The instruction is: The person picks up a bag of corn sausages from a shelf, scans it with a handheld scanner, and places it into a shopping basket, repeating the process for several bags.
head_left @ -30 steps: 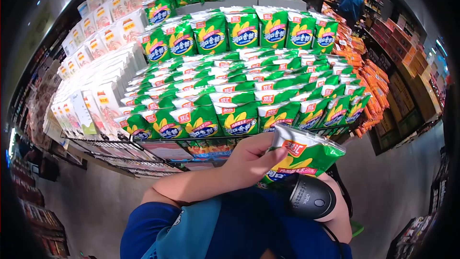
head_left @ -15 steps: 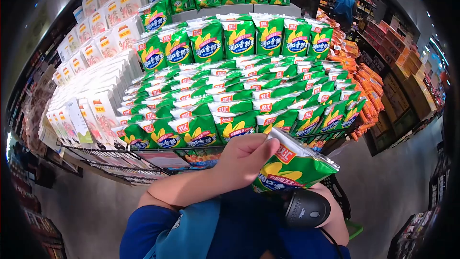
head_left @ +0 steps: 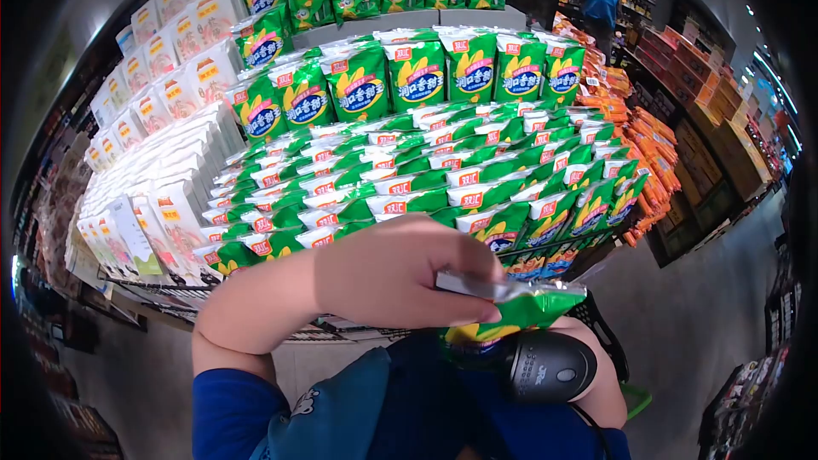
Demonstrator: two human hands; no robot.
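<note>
Shop shelving (head_left: pixel 514 19) is faced, and just before it a green bag (head_left: pixel 545 308) is pinched at its top edge by the nearer left hand (head_left: pixel 413 268), stretching from those fingers toward the shelving's orange packs (head_left: pixel 654 153); the right hand's hold cannot be told.

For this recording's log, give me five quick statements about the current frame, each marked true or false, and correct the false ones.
1. The left hand grips a green packet near its silvery edge. True.

2. The black device is on the wearer's left side. False: the black device is on the right, by the right forearm.

3. White packages stand left of the displayed green packets. True.

4. The orange packages lie left of the white ones. False: the orange packages lie right of the green display.

5. A person in blue is in the background at upper right. True.
</note>
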